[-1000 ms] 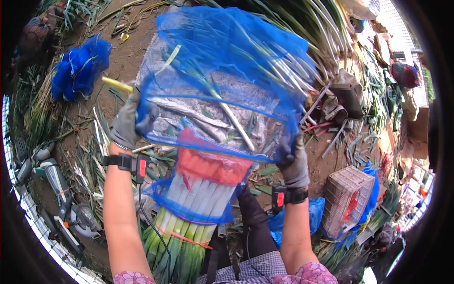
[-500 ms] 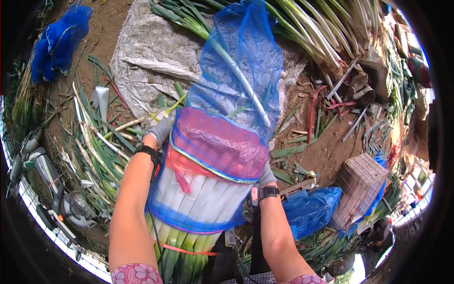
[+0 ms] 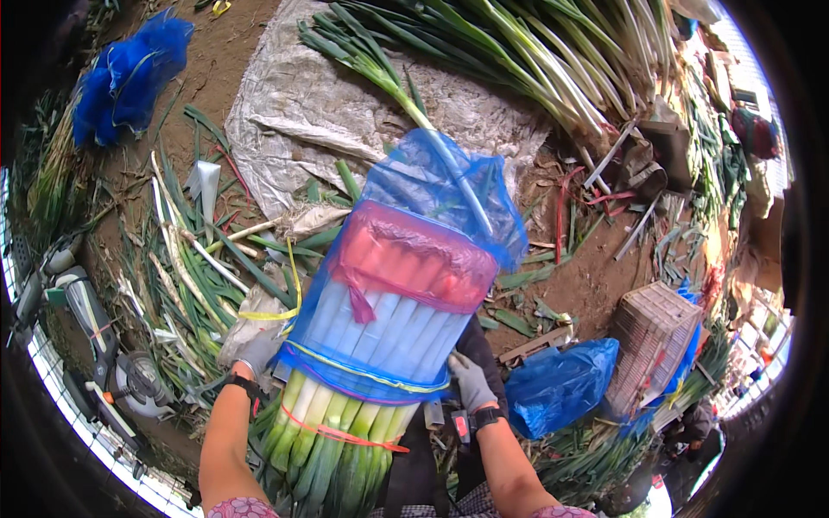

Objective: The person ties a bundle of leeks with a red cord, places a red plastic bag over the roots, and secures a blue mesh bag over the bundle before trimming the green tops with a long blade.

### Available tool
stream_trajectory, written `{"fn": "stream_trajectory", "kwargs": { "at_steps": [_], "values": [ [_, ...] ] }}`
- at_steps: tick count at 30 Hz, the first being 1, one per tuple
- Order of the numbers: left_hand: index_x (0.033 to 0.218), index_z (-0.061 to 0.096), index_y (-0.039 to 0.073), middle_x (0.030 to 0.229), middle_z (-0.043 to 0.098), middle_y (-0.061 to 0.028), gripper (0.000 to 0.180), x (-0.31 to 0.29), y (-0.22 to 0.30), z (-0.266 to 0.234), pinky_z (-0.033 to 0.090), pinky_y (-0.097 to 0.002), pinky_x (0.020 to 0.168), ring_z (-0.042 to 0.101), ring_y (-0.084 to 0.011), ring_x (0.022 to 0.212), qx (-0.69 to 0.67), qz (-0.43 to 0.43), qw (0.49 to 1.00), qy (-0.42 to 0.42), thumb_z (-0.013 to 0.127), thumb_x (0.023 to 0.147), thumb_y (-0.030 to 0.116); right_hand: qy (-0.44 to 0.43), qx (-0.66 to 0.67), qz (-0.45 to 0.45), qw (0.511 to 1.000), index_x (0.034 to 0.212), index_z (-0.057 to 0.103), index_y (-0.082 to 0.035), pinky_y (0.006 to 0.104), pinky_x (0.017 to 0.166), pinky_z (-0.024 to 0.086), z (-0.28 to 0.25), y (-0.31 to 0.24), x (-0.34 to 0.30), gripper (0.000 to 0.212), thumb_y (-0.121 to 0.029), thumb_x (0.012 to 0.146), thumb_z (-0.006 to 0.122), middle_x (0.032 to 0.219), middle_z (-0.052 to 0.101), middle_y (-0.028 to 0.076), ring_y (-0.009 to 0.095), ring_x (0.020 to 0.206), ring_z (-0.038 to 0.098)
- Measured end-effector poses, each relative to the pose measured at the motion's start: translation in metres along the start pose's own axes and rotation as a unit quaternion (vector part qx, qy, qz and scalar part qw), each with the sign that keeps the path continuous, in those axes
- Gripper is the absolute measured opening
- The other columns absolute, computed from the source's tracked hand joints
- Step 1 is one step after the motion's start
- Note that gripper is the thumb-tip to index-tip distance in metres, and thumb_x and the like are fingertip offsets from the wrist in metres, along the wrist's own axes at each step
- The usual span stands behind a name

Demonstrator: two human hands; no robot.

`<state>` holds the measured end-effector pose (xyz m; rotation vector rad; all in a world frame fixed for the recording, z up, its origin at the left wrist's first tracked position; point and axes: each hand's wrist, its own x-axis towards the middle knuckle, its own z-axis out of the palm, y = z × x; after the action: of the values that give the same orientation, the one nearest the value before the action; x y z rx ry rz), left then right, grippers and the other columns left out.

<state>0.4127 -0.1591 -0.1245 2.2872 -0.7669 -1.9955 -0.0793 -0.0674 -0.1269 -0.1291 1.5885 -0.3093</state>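
Leeks are filling the middle of the head view, a fat bundle lying white ends away, greens pointing back toward the wearer. Blue net is wrapping those white stalks, and red wrap is showing through it around the far ends. Red band is circling the greens, so the tying there is looking done.

Over to the hands, both gloved! The left hand is sitting beside the net's near left edge, partly hidden; whether it is gripping, I cannot tell. The right hand is putting its fingers to the near right edge, but whether they are pinching mesh or just touching, I cannot tell either.

So how far along are we? The covering is looking well advanced: two hems are crossing the stalks close together, perhaps two layers, and the greens are sticking out bare. What is appearing unfinished is the far end, where mesh is lying slack beyond the wrap, over part of a single leek, with no knot showing. Yellow string is hanging loose by the left side. Further off, another net is lying bunched on the soil, and more leeks are lying heaped beyond the sack.
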Motion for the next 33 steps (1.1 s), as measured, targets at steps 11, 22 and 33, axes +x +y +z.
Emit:
{"fn": "stream_trajectory", "kwargs": {
  "at_steps": [11, 22, 33],
  "values": [
    [0.106, 0.06, 0.0, 0.083, 0.057, 0.0032, 0.021, 0.057, 0.165, 0.091, 0.043, -0.0233, 0.067, 0.049, -0.0075, 0.072, 0.121, 0.256, 0.957, -0.062, 0.061, 0.087, 0.009, 0.003, 0.127, -0.205, 0.97, 0.113, 0.053, -0.003, 0.0205, 0.065, 0.04, 0.015, -0.093, 0.04, 0.04, -0.036, 0.092, 0.06, 0.092, 0.058, -0.001, 0.006, 0.076, 0.05],
    [0.08, 0.053, 0.003, 0.074, 0.047, 0.0043, 0.006, 0.024, 0.139, 0.072, 0.038, -0.0214, 0.065, 0.042, -0.0061, 0.07, 0.085, 0.193, 0.978, -0.007, 0.055, 0.086, 0.004, 0.027, 0.207, -0.251, 0.945, 0.123, 0.052, 0.001, 0.0254, 0.086, 0.045, 0.019, -0.09, 0.04, 0.044, -0.027, 0.091, 0.062, 0.117, 0.059, 0.007, 0.014, 0.104, 0.055],
    [0.08, 0.054, 0.003, 0.072, 0.049, 0.0042, 0.009, 0.031, 0.13, 0.066, 0.037, -0.021, 0.061, 0.043, -0.0055, 0.067, 0.046, 0.194, 0.979, 0.036, 0.055, 0.088, 0.003, 0.07, 0.055, -0.234, 0.968, 0.117, 0.054, 0.003, 0.0268, 0.079, 0.046, 0.003, -0.064, 0.027, 0.048, -0.039, 0.094, 0.05, 0.101, 0.061, 0.005, 0.012, 0.087, 0.056]
  ]
}}
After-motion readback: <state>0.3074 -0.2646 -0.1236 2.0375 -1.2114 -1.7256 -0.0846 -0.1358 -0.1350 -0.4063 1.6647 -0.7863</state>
